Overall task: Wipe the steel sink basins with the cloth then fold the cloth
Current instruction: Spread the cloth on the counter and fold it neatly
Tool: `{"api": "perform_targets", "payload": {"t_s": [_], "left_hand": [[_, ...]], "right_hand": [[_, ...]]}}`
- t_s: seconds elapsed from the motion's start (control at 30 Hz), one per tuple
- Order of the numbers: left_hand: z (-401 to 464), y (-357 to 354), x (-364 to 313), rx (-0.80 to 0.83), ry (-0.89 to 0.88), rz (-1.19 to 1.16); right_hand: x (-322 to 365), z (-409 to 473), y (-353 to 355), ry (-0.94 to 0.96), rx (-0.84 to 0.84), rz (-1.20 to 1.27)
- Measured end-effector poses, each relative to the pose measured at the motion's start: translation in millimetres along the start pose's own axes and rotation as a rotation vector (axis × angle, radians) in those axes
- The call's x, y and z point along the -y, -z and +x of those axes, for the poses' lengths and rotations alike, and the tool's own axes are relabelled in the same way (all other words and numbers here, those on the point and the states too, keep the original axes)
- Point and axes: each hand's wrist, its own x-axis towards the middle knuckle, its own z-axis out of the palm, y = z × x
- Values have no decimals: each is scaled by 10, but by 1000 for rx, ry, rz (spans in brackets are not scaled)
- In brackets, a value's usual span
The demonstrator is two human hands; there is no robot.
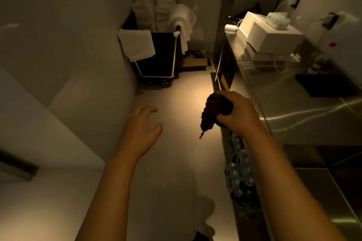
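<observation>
Right hand (pixel 238 112) clenched around bunched dark red cloth (pixel 214 112) above pale floor (pixel 176 92), left hand (pixel 142 129) empty, fingers relaxed, beside long steel counter (pixel 293 107)

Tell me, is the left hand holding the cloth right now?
No, the left hand hangs open over the floor, while the right hand grips the bunched dark cloth.

I saw a dim, yellowish view; a warm pool of light lay on the floor (pixel 172 92), glare streaked the steel table (pixel 305 115), and edges bent, soft and blurred.
</observation>
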Motion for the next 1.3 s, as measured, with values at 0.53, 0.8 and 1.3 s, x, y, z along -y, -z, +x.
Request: {"api": "perform_targets", "payload": {"t_s": [0.53,0.8,1.3], "left_hand": [[2908,-681,438,250,-215,-112],[4276,-931,71,424,-445,-177],[4163,-2136,-1257,848,-823,-312]], "right_hand": [[-472,1932,-202,-228,-163,-79],[-377,2400,-60,-403,-389,-119],[-925,1272,652,-760,-735,-245]]}}
